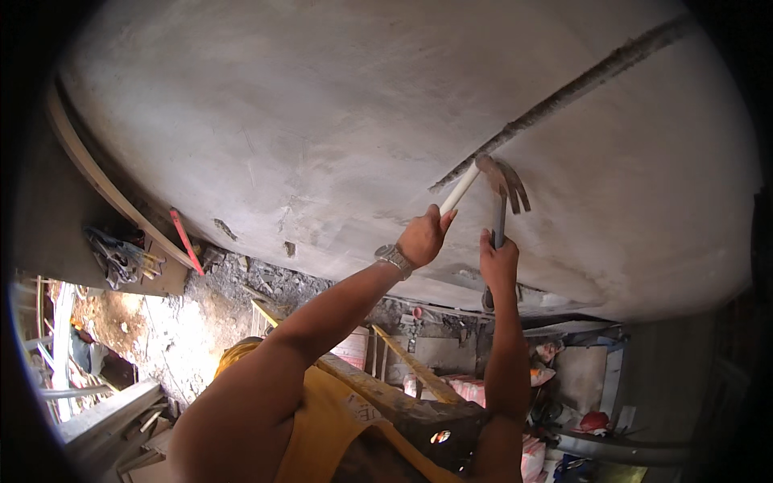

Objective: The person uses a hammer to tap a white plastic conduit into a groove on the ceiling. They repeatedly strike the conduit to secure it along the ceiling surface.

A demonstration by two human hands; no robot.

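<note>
Seemingly we're chiselling the groove [564,96]; beside its lower end, our left hand [420,241] is clamping fingers around a white rod [460,191], our right hand [500,262] around a hammer [500,208]; striking is probably requiring steady aim.

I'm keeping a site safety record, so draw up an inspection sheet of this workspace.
Surface: pale wall, cut by a long dark groove slanting down leftward; chipped spots near its lower edge.
Job's things: white rod, grey shaft and claw hammer head at the groove's lower end; which of the two carries the head is unclear.
Clutter: rubble along the wall's foot; red bar at lower left; more piled at lower right, partly too dark to identify.
Hands: left hand closed on the white rod; right hand closed on the grey shaft.
Cables: nothing seen.
Surroundings: brightly lit ground at lower left; dim at right.
</note>
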